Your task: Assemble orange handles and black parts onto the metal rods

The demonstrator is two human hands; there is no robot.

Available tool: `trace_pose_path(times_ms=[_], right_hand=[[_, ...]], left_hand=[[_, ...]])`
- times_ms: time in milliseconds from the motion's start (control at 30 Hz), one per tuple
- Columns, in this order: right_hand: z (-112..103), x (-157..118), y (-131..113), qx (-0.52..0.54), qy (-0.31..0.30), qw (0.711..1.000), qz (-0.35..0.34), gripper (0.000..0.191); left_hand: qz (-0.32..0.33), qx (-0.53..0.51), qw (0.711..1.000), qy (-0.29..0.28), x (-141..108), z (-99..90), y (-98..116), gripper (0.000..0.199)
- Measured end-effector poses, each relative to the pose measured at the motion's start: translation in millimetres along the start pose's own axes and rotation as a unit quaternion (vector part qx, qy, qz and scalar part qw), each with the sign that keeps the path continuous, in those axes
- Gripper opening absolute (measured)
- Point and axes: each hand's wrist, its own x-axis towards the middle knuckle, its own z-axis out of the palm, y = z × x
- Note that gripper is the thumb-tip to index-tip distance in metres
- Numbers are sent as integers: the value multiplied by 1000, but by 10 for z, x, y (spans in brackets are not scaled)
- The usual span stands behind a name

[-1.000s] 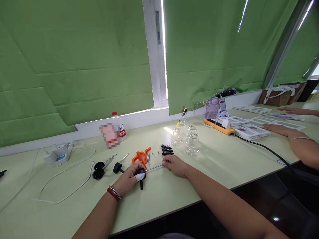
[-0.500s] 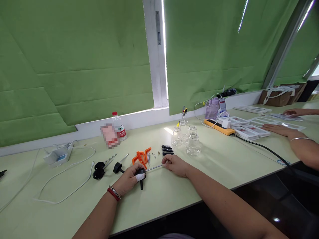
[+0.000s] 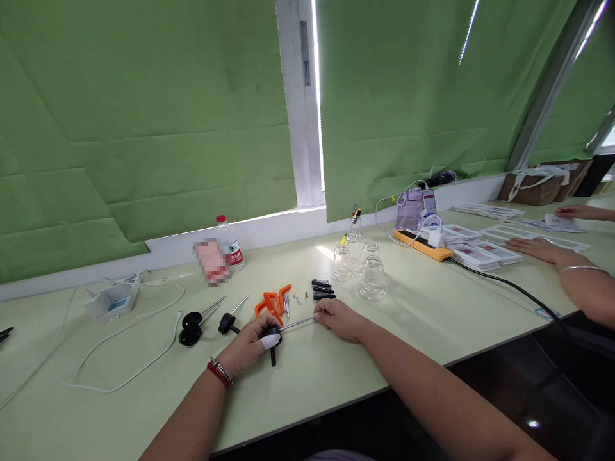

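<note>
Two-handedly grips round black plastic cap with left fingers, pinches thin silver metal rod at outer end with right fingers, presumably for alignment.

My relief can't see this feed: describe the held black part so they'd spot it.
On the pale table, in front of the white window frame, the left hand grips the black part. A metal rod runs from it to the right hand. Similar black parts lie to its left; only this one is held.
</note>
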Motion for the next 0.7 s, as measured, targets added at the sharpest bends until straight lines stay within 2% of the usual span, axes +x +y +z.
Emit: trace_pose_path(times_ms=[433,700], right_hand=[[3,5,-12,-8,5,1000,-6,24],[-3,-6,29,-30,2,999,-43,13]], left_hand=[[-3,-13,1000,4,4,6,12,19],[-3,-16,1000,1,7,4,-13,18]])
